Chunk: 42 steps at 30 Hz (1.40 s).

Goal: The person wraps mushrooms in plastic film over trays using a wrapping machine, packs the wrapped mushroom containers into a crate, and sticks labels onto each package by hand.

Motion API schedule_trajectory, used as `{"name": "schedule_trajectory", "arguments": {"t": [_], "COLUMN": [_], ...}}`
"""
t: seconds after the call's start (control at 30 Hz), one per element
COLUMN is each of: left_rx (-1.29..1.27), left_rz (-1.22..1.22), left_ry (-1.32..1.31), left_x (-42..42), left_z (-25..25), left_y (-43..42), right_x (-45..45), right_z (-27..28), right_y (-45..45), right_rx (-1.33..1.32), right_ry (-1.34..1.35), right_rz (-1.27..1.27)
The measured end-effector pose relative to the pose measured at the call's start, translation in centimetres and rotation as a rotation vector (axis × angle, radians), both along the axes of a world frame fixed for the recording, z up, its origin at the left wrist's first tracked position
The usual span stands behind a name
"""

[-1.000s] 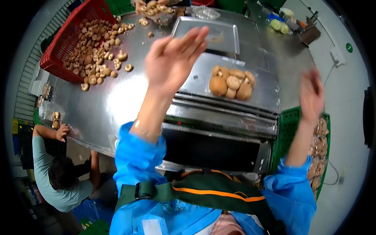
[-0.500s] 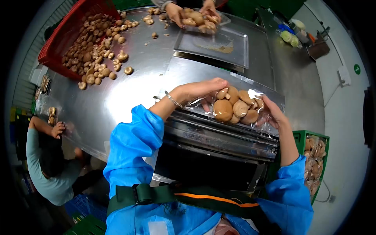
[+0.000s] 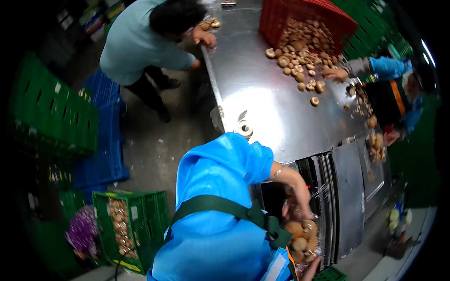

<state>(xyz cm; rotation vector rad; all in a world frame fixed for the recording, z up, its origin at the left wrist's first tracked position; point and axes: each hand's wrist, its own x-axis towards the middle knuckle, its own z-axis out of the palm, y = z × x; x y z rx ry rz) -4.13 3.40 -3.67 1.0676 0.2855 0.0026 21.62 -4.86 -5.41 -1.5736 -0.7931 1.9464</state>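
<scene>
A film-wrapped pack of brown mushrooms (image 3: 301, 241) is tilted low in the view, in front of the wrapping machine (image 3: 348, 196). My left hand (image 3: 300, 206) grips the pack's upper end, its fingers bent over the plastic. At the lower end, my right hand (image 3: 311, 269) holds the other side; only part of it shows, blurred. Clear film shines along the pack's edge. My blue left sleeve covers much of the middle, and my right arm is mostly hidden.
Loose mushrooms (image 3: 300, 61) spill from a tipped red crate (image 3: 344, 21) onto the metal table (image 3: 243, 61). A co-worker's hand (image 3: 336, 74) reaches toward them; another person (image 3: 136, 47) leans at the table edge. A green crate (image 3: 136, 229) of packs stands left, near blue crates (image 3: 101, 159).
The view has swung to the left. Both hands have brought the mushroom pack off the machine's top plate toward my body, and the green and blue crates have come into view.
</scene>
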Motion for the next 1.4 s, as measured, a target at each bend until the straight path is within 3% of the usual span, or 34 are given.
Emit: {"name": "schedule_trajectory", "arguments": {"t": [0.03, 0.07, 0.13, 0.23, 0.3, 0.33, 0.43, 0.5, 0.57, 0.7, 0.93, 1.07, 1.2, 1.3, 1.37, 1.4], "left_rx": [-0.015, -0.053, -0.078, 0.467, 0.823, 0.545, -0.368, -0.561, -0.732, -0.579, -0.48, -0.517, -0.527, -0.449, 0.071, 0.251], "left_rz": [0.032, 0.211, 0.491, 0.787, 1.385, 1.451, 1.322, 1.34, 1.315, 1.242, 0.997, 0.921, 0.79, 0.549, 0.418, 0.434], "left_ry": [-0.059, 0.002, 0.04, 0.26, 0.255, 0.183, 0.105, 0.032, 0.187, 0.318, 0.114, -0.065, -0.26, -0.359, -0.248, -0.276], "left_x": [0.0, 0.3, 1.3, 3.0, 7.3, 7.0, 1.3, -0.9, -2.7, 1.5, 7.5, 7.3, 3.3, -1.1, 0.7, 2.0], "left_z": [-3.9, -7.2, -9.3, -6.5, -11.2, -10.3, -5.8, -9.1, -9.9, -13.5, -13.2, -10.4, -4.4, 2.1, 4.1, 5.9], "left_y": [-0.4, -0.5, -1.2, -3.2, -3.0, -3.8, -7.7, -11.2, -14.8, -17.1, -15.0, -15.1, -14.2, -11.3, -10.7, -11.1], "right_x": [-0.9, -1.8, -3.2, -4.0, -4.4, -4.4, -5.0, -5.5, -6.0, -7.2, -6.5, -4.3, -0.3, 2.4, -1.3, -0.9], "right_z": [-1.1, -1.7, -2.7, -3.4, -3.7, -3.8, -4.6, -5.6, -6.2, -7.0, -7.1, -5.5, -2.1, 2.4, 7.2, 7.7], "right_y": [-0.2, -0.3, -0.2, -0.5, -0.7, -1.0, -1.8, -2.4, -2.7, -3.2, -4.0, -5.5, -9.0, -11.8, -10.2, -9.9], "right_rx": [0.012, 0.025, 0.056, 0.071, 0.08, 0.084, 0.08, 0.069, 0.048, 0.027, 0.027, 0.049, 0.087, 0.182, 0.418, 0.485], "right_ry": [-0.005, -0.013, -0.024, -0.051, -0.067, -0.076, -0.105, -0.117, -0.134, -0.162, -0.181, -0.172, -0.108, 0.185, 0.501, 0.558], "right_rz": [-0.001, 0.004, 0.008, -0.001, -0.014, -0.029, -0.072, -0.106, -0.138, -0.179, -0.222, -0.296, -0.466, -0.563, -0.476, -0.57]}}
